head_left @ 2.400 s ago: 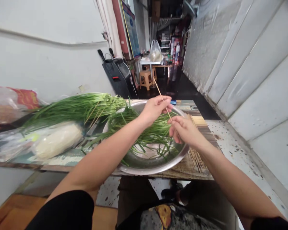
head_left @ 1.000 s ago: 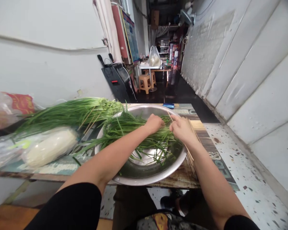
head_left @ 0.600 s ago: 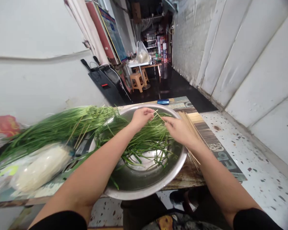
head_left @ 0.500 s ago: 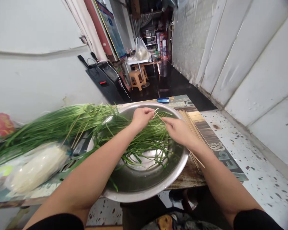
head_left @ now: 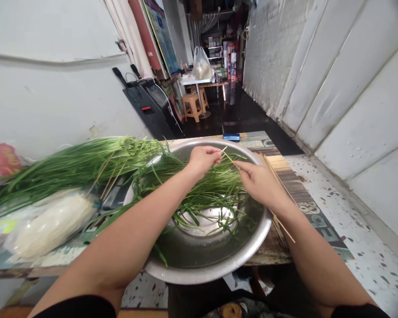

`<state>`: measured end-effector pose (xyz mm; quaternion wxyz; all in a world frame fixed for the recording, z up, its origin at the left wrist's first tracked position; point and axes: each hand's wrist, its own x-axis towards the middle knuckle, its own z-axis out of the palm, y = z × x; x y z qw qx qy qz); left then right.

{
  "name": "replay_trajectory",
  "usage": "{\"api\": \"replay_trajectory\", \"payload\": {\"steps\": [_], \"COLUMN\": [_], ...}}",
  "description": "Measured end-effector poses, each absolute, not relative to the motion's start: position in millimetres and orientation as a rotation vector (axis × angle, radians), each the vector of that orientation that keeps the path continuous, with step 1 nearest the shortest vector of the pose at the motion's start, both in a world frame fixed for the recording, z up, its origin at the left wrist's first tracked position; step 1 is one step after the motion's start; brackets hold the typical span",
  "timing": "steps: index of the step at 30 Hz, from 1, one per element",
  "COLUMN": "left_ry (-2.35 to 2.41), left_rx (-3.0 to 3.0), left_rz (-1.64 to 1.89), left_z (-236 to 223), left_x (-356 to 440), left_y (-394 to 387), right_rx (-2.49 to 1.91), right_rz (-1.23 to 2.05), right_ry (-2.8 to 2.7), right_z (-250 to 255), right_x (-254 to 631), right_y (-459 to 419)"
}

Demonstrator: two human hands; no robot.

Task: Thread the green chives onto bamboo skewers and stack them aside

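Note:
My right hand (head_left: 260, 182) is closed round a thin bamboo skewer (head_left: 230, 159); its tip points up and left, over the steel basin (head_left: 212, 273). My left hand (head_left: 204, 161) pinches a chive (head_left: 224, 149) near its pale stalk end, which crosses the skewer's tip; the chive seems to touch the skewer there. Below both hands, loose green chives (head_left: 202, 190) lie in the basin with a little water at the bottom. More bamboo skewers (head_left: 278, 176) lie on the table to the right of the basin, partly hidden under my right forearm.
On the left lie a large bunch of chives (head_left: 69, 161), several skewers (head_left: 109, 181) and a plastic bag with a pale block (head_left: 53, 223). A blue object (head_left: 231, 137) sits behind the basin on the wooden table (head_left: 268, 254). A black speaker-like case (head_left: 149, 106) leans by the wall.
The skewer was held up between both hands earlier, then lowered over the basin. My left hand now pinches a chive at its tip. The view has shifted slightly.

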<state>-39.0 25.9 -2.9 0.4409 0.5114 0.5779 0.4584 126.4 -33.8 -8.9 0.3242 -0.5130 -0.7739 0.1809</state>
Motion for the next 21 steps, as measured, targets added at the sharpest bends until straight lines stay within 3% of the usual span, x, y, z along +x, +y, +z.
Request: {"api": "replay_trajectory", "payload": {"steps": [21], "left_ry": [1.453], "left_rx": [1.255], "left_rz": [1.179], "left_z": [-3.7], "left_x": [-39.6], "left_y": [28.0], "right_rx": [-1.364], "right_rz": [0.489], "right_ry": [-2.015], "right_z": [-9.7], "right_x": [127.2], "right_y": [-33.5]}}
